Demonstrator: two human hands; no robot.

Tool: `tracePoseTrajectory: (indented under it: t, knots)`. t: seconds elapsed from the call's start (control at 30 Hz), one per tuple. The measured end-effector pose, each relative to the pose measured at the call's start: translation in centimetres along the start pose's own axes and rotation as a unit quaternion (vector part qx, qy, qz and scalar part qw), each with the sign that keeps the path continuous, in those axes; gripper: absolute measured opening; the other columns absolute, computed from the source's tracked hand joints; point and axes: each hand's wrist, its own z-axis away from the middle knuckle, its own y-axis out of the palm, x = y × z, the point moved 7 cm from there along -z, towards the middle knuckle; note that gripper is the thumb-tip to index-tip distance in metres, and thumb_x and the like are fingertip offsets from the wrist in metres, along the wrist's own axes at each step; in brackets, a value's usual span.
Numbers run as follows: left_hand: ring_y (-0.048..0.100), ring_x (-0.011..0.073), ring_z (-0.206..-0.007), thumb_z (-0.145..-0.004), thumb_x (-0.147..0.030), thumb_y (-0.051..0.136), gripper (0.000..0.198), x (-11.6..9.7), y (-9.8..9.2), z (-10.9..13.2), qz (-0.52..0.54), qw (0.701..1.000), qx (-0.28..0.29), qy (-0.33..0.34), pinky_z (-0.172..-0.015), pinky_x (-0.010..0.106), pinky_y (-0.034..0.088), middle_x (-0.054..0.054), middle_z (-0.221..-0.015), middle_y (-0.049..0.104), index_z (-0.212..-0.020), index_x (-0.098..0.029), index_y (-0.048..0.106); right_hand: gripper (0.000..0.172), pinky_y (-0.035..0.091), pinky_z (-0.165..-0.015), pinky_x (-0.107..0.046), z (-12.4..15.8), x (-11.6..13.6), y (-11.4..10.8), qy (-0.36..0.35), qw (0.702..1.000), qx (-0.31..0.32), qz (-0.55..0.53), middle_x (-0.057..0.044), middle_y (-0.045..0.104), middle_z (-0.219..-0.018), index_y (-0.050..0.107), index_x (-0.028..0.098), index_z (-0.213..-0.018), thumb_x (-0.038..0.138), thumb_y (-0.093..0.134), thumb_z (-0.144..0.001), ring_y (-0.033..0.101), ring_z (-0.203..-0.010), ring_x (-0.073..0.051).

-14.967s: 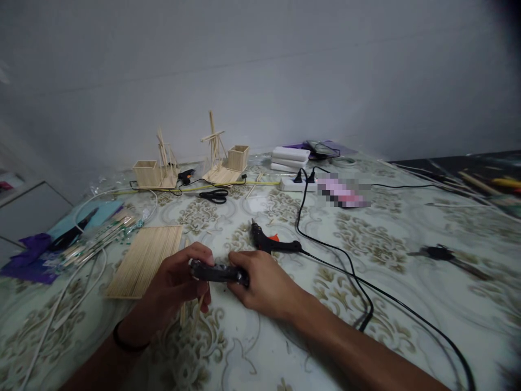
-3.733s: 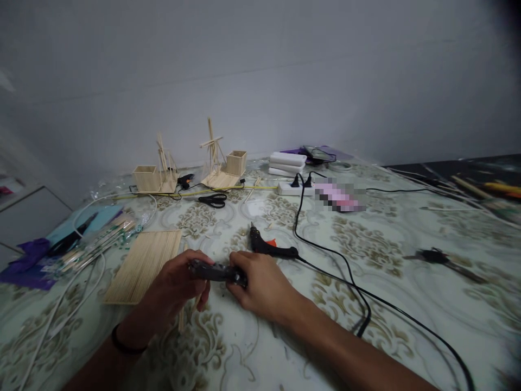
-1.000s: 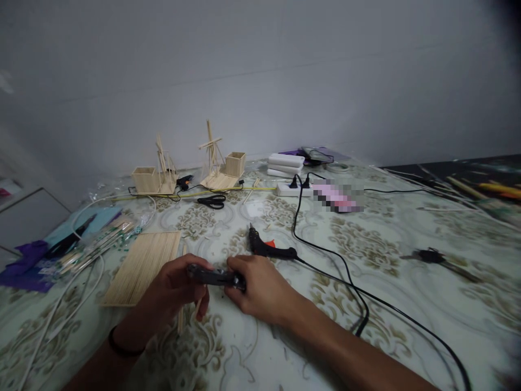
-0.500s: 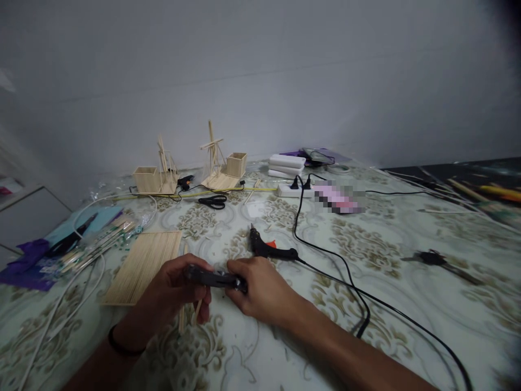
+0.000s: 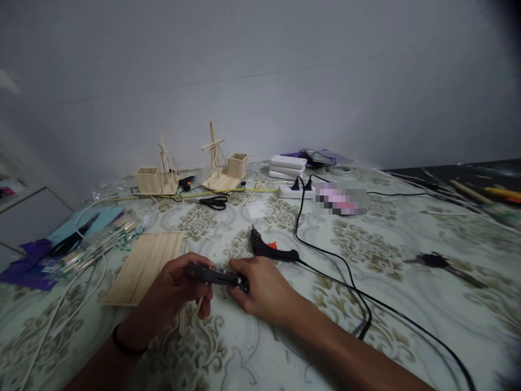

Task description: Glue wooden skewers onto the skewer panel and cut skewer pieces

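My left hand (image 5: 175, 285) has its fingers closed around the left end of a dark, narrow hand tool (image 5: 217, 276) with shiny metal on it. The other end of this tool is gripped by my right hand (image 5: 260, 285), thumb on top. Its exact kind cannot be made out. A short thin wooden stick (image 5: 199, 306) pokes out below my left fingers. Another thin stick (image 5: 182, 321) passes under that hand, partly hidden. Left of my hands lies a flat panel of sticks (image 5: 142, 266). Beyond them a black glue gun (image 5: 271, 248) with an orange trigger rests on its side.
Two stick models with boxes (image 5: 147, 179) (image 5: 237, 165) stand near the wall. Black scissors (image 5: 214, 202) lie before them. A power strip (image 5: 291, 191) feeds black cords (image 5: 334, 252) running across the right side. Bagged sticks (image 5: 100, 244) lie at left, a dark knife-like tool (image 5: 442, 263) at right.
Both hands keep their hold on the dark tool, almost in place. The whole view has shifted very slightly.
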Motion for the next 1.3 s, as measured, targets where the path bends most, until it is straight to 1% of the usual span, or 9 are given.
tracePoseTrajectory:
  t: [0.07,0.23,0.37,0.57,0.77,0.87,0.97,1.1,1.3]
  knots:
    - [0.073,0.0152,-0.054,-0.085,-0.024,0.089,0.026,0.03,-0.08,-0.01,-0.002,1.0,-0.004,-0.004,-0.051,0.021,0.055,0.001,-0.073,0.078,-0.109,-0.02,0.08,0.013,0.031,-0.063,-0.029,-0.01,-0.09,-0.02,0.003,1.0,-0.002,0.001,-0.006,0.073,-0.078,0.057,0.021,-0.075,0.023,0.068,-0.081,0.062,-0.07,-0.019]
    - [0.074,0.0156,-0.057,-0.083,-0.025,0.091,0.042,0.07,-0.12,-0.09,0.005,1.0,0.002,0.004,-0.051,0.021,0.057,0.002,-0.075,0.079,-0.124,-0.023,0.081,0.013,0.031,-0.063,-0.029,-0.06,-0.2,-0.06,0.006,1.0,-0.009,0.001,-0.005,0.074,-0.079,0.057,0.021,-0.075,0.023,0.069,-0.08,0.063,-0.07,-0.019]
    - [0.076,0.0154,-0.059,-0.086,-0.025,0.09,0.043,-0.01,0.07,-0.04,0.013,0.999,0.019,0.022,-0.052,0.019,0.059,0.002,-0.076,0.08,-0.128,-0.026,0.08,0.014,0.029,-0.063,-0.029,-0.09,-0.29,-0.15,0.011,1.0,-0.017,0.005,-0.006,0.074,-0.078,0.056,0.021,-0.075,0.023,0.069,-0.08,0.062,-0.069,-0.019]
    - [0.077,0.0151,-0.058,-0.089,-0.023,0.086,0.041,-0.05,0.3,0.0,0.002,0.999,0.025,0.02,-0.054,0.02,0.062,0.001,-0.081,0.08,-0.128,-0.027,0.077,0.012,0.029,-0.065,-0.03,-0.07,-0.51,-0.23,0.002,0.999,-0.032,0.009,-0.005,0.074,-0.086,0.058,0.021,-0.081,0.022,0.07,-0.078,0.065,-0.076,-0.021]
    - [0.074,0.0168,-0.054,-0.088,-0.026,0.086,0.037,0.28,0.16,0.02,-0.006,1.0,0.008,-0.005,-0.04,0.02,0.058,-0.001,-0.079,0.077,-0.122,-0.026,0.074,0.013,0.033,-0.068,-0.03,-0.08,-0.56,0.0,-0.01,0.999,-0.037,0.008,-0.005,0.073,-0.09,0.061,0.021,-0.087,0.021,0.07,-0.077,0.066,-0.079,-0.021]
    - [0.071,0.015,-0.052,-0.088,-0.028,0.085,0.029,0.46,0.04,0.08,-0.019,1.0,0.003,-0.016,-0.037,0.019,0.056,-0.002,-0.078,0.075,-0.115,-0.025,0.074,0.013,0.033,-0.068,-0.03,-0.16,-0.51,0.06,-0.012,0.999,-0.036,0.007,-0.005,0.073,-0.089,0.062,0.02,-0.087,0.022,0.07,-0.077,0.066,-0.079,-0.021]
    - [0.068,0.0127,-0.049,-0.09,-0.028,0.083,0.021,0.46,0.13,0.12,-0.02,1.0,0.014,-0.009,-0.036,0.017,0.055,-0.004,-0.074,0.073,-0.108,-0.024,0.073,0.011,0.033,-0.067,-0.03,-0.18,-0.47,0.02,-0.012,0.999,-0.032,0.005,-0.005,0.073,-0.087,0.063,0.02,-0.086,0.023,0.07,-0.078,0.065,-0.076,-0.02]
    - [0.068,0.0125,-0.048,-0.093,-0.028,0.08,0.018,0.6,0.03,0.18,-0.021,1.0,0.017,-0.011,-0.037,0.017,0.056,-0.005,-0.068,0.071,-0.108,-0.023,0.072,0.009,0.032,-0.066,-0.03,-0.05,-0.34,-0.17,-0.011,0.999,-0.03,0.004,-0.004,0.073,-0.085,0.063,0.02,-0.084,0.023,0.07,-0.079,0.064,-0.074,-0.019]
    - [0.071,0.0133,-0.052,-0.091,-0.026,0.082,0.023,0.45,0.25,0.32,-0.001,0.999,0.037,-0.002,-0.04,0.018,0.057,-0.002,-0.078,0.074,-0.112,-0.022,0.072,0.007,0.03,-0.065,-0.03,0.06,-0.08,-0.39,-0.01,1.0,-0.024,0.006,-0.004,0.074,-0.085,0.065,0.02,-0.084,0.023,0.07,-0.08,0.064,-0.073,-0.019]
